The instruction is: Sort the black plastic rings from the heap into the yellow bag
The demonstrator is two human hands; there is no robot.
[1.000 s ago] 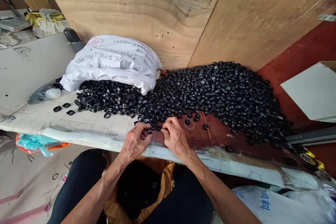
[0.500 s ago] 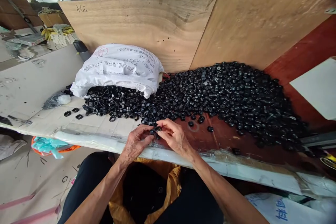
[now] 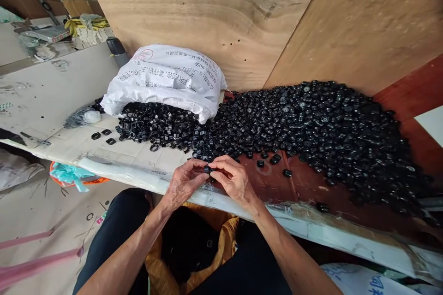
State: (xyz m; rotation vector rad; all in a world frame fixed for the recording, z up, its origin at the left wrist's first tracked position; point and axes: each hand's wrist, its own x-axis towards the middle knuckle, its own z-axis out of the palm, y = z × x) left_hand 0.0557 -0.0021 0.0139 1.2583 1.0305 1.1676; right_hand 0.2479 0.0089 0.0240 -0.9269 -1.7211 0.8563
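Observation:
Both hands meet at the table's front edge over a small black plastic part (image 3: 208, 169). My left hand (image 3: 185, 182) pinches it from the left with thumb and fingers. From the right, my right hand (image 3: 232, 178) pinches at the same spot; whether it holds a second piece fitted against the first, I cannot tell. Just beyond the fingers lies a pile of black plastic rings (image 3: 162, 129), running into a larger heap of black round parts (image 3: 311, 120) on the right. Several loose round parts, one of them a black part (image 3: 287, 173), lie on the red surface.
A white woven sack (image 3: 166, 78) rests over the ring pile. Behind stands a plywood board (image 3: 207, 14). Below the padded table edge (image 3: 128, 176), an orange sack (image 3: 226, 239) hangs open between the knees with dark contents. A dark-capped bottle (image 3: 117, 51) stands behind the white sack.
The hands have drawn closer together on the small black part, which now sits pinched between both sets of fingertips. The camera view has tilted down and shifted slightly left.

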